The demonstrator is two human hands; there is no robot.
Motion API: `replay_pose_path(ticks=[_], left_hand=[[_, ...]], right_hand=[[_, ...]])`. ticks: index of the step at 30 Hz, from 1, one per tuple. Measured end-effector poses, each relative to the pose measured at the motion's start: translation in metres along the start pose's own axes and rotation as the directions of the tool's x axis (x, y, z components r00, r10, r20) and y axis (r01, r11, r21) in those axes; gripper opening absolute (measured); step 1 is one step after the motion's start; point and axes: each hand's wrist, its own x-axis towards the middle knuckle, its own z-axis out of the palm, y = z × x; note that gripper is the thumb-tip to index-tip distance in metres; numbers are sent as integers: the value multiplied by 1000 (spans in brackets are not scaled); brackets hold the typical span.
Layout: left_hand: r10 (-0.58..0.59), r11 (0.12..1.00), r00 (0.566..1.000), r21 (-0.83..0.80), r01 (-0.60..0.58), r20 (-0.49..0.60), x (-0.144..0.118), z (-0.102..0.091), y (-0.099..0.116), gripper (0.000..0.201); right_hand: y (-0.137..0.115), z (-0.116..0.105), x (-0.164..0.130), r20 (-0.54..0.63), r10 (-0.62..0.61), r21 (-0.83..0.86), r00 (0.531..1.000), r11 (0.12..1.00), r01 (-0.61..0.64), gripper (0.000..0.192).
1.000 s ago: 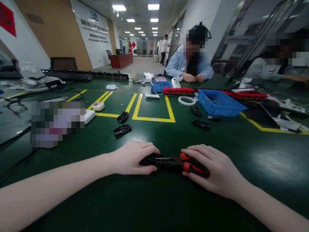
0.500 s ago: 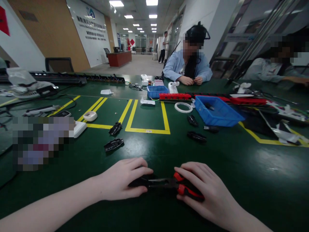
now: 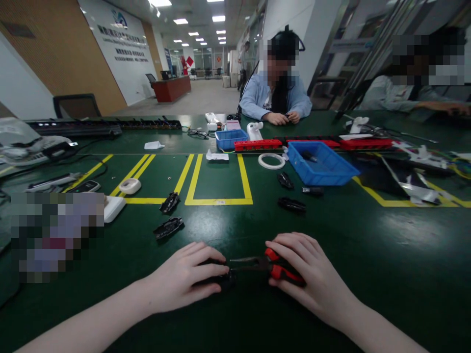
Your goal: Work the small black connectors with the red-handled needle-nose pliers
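— What can we make out under our hands?

— Our left hand (image 3: 184,282) lies cupped over a small black part (image 3: 221,280) on the near green table (image 3: 386,255); most of the part is hidden under the fingers, so we cannot tell its shape. Our right hand (image 3: 309,282) is closed around the red-handled pliers (image 3: 270,267), whose dark nose points left, reaching the part.

— And the handles?

— Mostly covered by our palm; only a red strip shows.

— Farther off?

— Two similar black parts (image 3: 168,227) lie far left of our hands, a blue bin (image 3: 322,164) far right. The patch at the left edge is blurred out.
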Motion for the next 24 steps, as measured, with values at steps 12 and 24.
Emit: replay_pose_path(ticks=[12,24], left_hand=[[-72,993,997,-92,75,29,5,-4,7,34],[69,994,995,85,-63,-75,32,40,-29,43]], right_hand=[[-10,-5,-1,70,62,67,996,996,-67,48],[-13,-21,7,166,280,174,945,935,-308,49]])
